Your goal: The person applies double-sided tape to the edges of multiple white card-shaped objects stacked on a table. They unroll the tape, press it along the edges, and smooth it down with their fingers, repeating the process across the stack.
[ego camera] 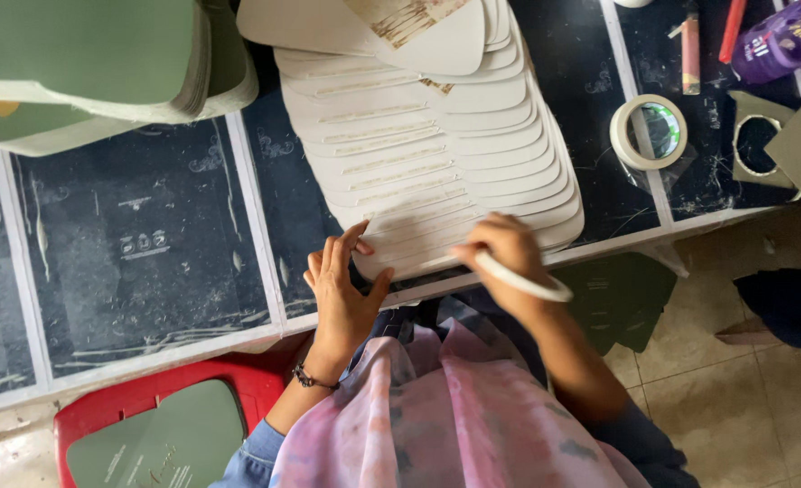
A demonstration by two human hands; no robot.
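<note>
Right hand point(501, 253) has its fingers curled down on the nearest cream fan-shaped card point(473, 237), a tape ring point(522, 280) looped on it. Left hand point(341, 285) lies loose-fingered, flat at the fanned stack's edge, on the dark table point(147, 244). These look thin, light, bendy; I'd pinch them by the rim.

Lying open between the green stack point(102, 63) and the fanned white cutouts point(436, 145): a bare stretch of dark table point(138, 244), giving the left hand point(341, 289) free passage leftward. Crowding the right side: a tape roll point(649, 133), red sticks point(691, 50) and a purple bottle point(784, 38), leaving only narrow gaps. Blocking any reach straight ahead: the white cutouts themselves, spreading right up to both hands.
</note>
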